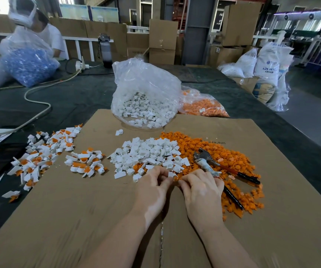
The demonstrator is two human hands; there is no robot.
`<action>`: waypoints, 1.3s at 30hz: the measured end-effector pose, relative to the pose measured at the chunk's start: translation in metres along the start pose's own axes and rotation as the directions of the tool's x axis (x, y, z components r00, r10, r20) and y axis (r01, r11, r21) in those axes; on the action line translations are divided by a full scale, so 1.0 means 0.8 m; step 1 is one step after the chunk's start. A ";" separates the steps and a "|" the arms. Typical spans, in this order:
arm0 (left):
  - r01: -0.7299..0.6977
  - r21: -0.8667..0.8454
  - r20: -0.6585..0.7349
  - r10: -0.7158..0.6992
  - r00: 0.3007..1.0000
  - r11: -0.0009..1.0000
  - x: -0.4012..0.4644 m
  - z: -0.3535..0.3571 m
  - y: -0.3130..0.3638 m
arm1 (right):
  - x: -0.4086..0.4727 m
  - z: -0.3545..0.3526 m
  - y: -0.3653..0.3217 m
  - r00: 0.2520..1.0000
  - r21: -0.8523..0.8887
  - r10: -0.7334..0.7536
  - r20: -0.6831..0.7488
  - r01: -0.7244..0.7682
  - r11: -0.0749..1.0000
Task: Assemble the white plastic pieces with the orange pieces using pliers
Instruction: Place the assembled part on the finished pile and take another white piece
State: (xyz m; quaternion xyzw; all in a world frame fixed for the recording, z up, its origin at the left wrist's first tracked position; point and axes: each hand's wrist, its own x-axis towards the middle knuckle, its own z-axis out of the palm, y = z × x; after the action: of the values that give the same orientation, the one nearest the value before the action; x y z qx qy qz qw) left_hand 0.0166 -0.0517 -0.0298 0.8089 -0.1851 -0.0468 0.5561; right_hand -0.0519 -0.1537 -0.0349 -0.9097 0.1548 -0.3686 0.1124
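Hands meet at lower centre over cardboard sheet (pixel 78 219). Left hand (pixel 153 187) pinches white piece (pixel 171 174); right hand (pixel 202 187) pinches orange piece (pixel 175 177), the two touching. Pliers (pixel 219 167) lie right of centre on orange pile (pixel 194 144), beside white pile (pixel 148 151). Assembled pieces (pixel 40 155) at left.

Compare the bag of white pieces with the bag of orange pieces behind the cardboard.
The bag of white pieces stands tall with its mouth open toward the camera; the bag of orange pieces lies low and flat. The white bag rests partly on the cardboard sheet; the orange bag lies behind and to the right of it, on the dark table. Both are clear plastic, holding loose small parts.
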 end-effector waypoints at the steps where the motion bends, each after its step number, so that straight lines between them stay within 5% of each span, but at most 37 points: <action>1: -0.005 0.002 0.002 0.005 1.000 1.000 0.000 0.000 0.001 | 0.000 0.000 0.000 1.000 -0.005 0.010 0.000 -0.010 1.000; 14: -0.088 -0.028 0.074 0.089 0.993 0.996 -0.010 -0.007 0.011 | -0.001 -0.003 -0.001 0.998 0.038 -0.043 0.039 0.041 0.998; 29: -0.278 0.182 0.109 0.261 0.959 0.943 -0.011 -0.008 0.009 | -0.002 -0.006 0.001 0.994 0.109 -0.012 0.105 0.000 0.994; 35: -0.018 -0.068 0.063 0.023 0.998 0.998 -0.007 -0.007 0.007 | 0.001 -0.008 -0.002 0.998 0.147 0.000 0.059 -0.009 0.989; 39: 0.033 -0.178 0.045 -0.025 0.999 0.983 -0.004 -0.006 0.004 | 0.001 -0.011 -0.002 0.999 0.193 -0.017 0.051 0.007 0.981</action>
State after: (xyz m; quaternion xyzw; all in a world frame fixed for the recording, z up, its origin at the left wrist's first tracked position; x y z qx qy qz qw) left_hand 0.0141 -0.0473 -0.0255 0.7570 -0.1804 -0.0886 0.6217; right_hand -0.0574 -0.1530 -0.0275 -0.9048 0.1099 -0.3584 0.2018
